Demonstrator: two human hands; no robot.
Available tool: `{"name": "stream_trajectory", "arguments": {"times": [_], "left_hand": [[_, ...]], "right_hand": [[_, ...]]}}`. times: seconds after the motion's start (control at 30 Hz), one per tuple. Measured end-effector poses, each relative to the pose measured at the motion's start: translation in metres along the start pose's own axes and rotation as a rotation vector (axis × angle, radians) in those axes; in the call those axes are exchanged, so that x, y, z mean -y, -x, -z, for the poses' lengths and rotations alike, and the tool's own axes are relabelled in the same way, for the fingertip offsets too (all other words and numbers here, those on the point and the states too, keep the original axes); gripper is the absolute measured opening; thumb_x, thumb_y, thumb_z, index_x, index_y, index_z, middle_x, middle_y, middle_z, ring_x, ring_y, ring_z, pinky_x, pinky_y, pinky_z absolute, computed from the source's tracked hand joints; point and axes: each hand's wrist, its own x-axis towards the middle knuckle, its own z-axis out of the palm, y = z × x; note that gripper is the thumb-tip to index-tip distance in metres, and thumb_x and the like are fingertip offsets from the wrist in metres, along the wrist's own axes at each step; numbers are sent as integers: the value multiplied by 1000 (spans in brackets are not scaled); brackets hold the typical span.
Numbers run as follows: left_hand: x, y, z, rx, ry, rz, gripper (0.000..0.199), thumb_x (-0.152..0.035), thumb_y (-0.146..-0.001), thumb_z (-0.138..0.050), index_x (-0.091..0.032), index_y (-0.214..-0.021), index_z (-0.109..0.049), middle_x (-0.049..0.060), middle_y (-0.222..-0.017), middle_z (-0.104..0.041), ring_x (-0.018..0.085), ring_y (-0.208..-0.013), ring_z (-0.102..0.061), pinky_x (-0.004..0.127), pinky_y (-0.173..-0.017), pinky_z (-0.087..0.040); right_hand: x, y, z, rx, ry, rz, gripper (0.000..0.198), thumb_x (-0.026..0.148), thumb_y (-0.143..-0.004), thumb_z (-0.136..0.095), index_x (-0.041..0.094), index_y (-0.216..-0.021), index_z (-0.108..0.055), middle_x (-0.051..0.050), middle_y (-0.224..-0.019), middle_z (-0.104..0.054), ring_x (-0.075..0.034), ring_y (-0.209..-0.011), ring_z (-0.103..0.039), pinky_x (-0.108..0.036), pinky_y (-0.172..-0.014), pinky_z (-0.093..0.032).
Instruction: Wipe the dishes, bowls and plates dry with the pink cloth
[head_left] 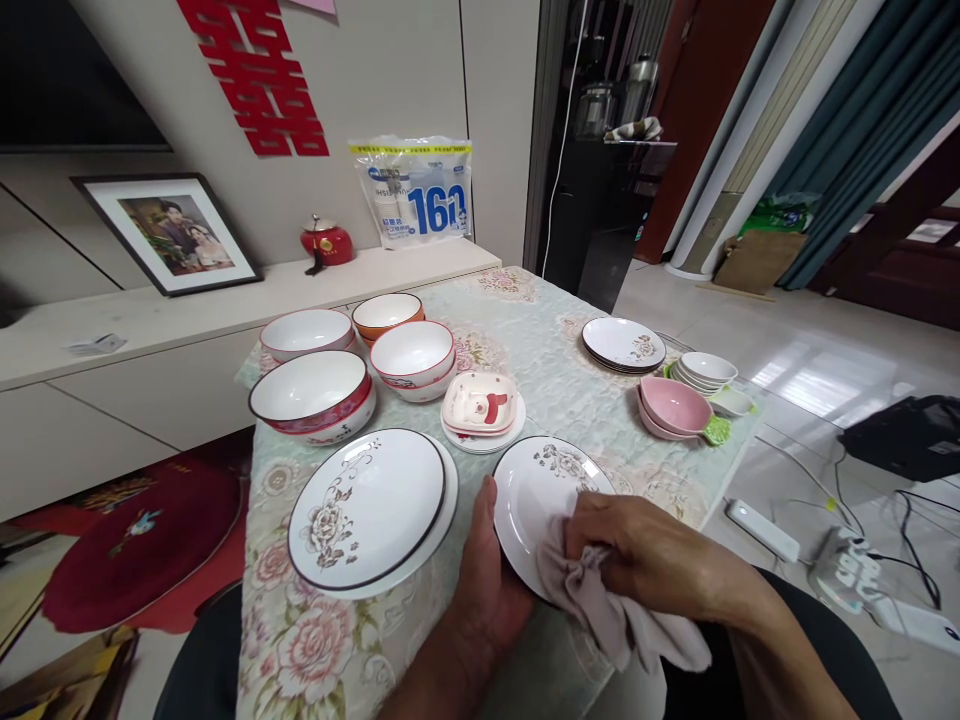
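My left hand (489, 570) grips a white plate (521, 495) by its left edge, thumb on the rim and the other fingers underneath. The plate is tilted, with a dark rim and a brown flower print. Bunched in my right hand (649, 555) is a pinkish-grey cloth (600, 610), pressed against the plate's face; its loose end hangs down to the right. Left of my hands lies a larger flowered plate (390, 500) on top of another white plate. Just beyond the held plate sits a square bear-print dish (466, 398) on a small stack of dishes.
Stacked bowls (315, 390) stand at the table's left back. On the right are a plate stack (622, 340), pink bowls (675, 408) and small white bowls (706, 368) near the edge. A flowered cloth (322, 650) covers the table. Behind it, a cabinet holds a framed photo (148, 270).
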Motion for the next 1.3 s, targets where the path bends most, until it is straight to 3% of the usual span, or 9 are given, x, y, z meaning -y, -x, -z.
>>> {"name": "stream_trajectory", "arguments": {"times": [0.17, 0.3, 0.47, 0.6, 0.73, 0.9, 1.0, 1.17, 1.3], "left_hand": [[0, 0, -1, -33, -9, -48, 63, -51, -98, -48, -8, -143, -55, 17, -121, -76, 34, -125, -64, 47, -111, -44], [0, 1, -1, -50, -26, -59, 65, -51, -97, -50, -10, -148, -50, 16, -123, -75, 33, -126, -63, 47, -112, -44], [0, 2, 0, -71, -62, -74, 62, -50, -96, -53, -12, -146, -53, 15, -123, -76, 32, -126, -64, 45, -113, -43], [0, 3, 0, -91, -87, -62, 58, -48, -97, -53, -12, -142, -57, 14, -120, -77, 32, -125, -64, 45, -113, -43], [2, 4, 0, -79, -93, -17, 56, -49, -96, -53, -12, -138, -60, 14, -119, -77, 33, -125, -64, 46, -112, -44], [4, 4, 2, -44, -77, 19, 54, -48, -98, -52, -11, -135, -64, 15, -119, -77, 34, -125, -64, 46, -110, -45], [5, 4, 3, -26, -60, 32, 53, -47, -98, -51, -11, -134, -64, 15, -118, -77, 33, -125, -63, 46, -110, -45], [3, 4, 2, -29, -42, -5, 54, -48, -97, -53, -9, -133, -65, 15, -114, -78, 34, -126, -63, 46, -112, -44], [0, 3, 1, -45, 3, -45, 58, -49, -98, -49, -10, -140, -59, 15, -116, -78, 33, -126, -64, 45, -113, -42]], "right_hand": [[-9, 8, 8, 105, -186, 54, 43, -5, -64, -52, 25, -86, -73, 2, -95, -68, -16, -90, -66, -24, -77, -47], [-45, 6, 7, -107, -105, -105, 47, -4, -62, -50, 26, -88, -76, 0, -95, -69, -19, -93, -66, -30, -85, -49], [-70, -8, 2, -405, -11, -271, 37, 4, -74, -53, 24, -98, -74, -4, -100, -69, -22, -95, -65, -36, -87, -50], [-68, -23, -7, -593, 61, -229, 30, 11, -84, -52, 21, -104, -72, -7, -103, -71, -25, -97, -67, -41, -89, -52], [-59, -37, -23, -710, 129, -35, 38, 9, -90, -47, 18, -119, -69, -11, -114, -72, -25, -105, -69, -40, -92, -56], [-43, -48, -35, -724, 225, 215, 46, 6, -97, -40, 19, -136, -60, -13, -135, -66, -23, -126, -62, -40, -105, -53], [-39, -49, -34, -676, 270, 264, 49, 4, -96, -38, 19, -138, -59, -13, -136, -66, -24, -129, -61, -42, -108, -51], [-48, -44, -25, -622, 202, 26, 40, 15, -100, -40, 19, -133, -62, -12, -112, -73, -25, -101, -70, -38, -86, -57], [-54, -34, -15, -592, 130, -124, 32, 27, -102, -39, 20, -106, -70, -10, -97, -73, -25, -87, -69, -35, -76, -52]]}}
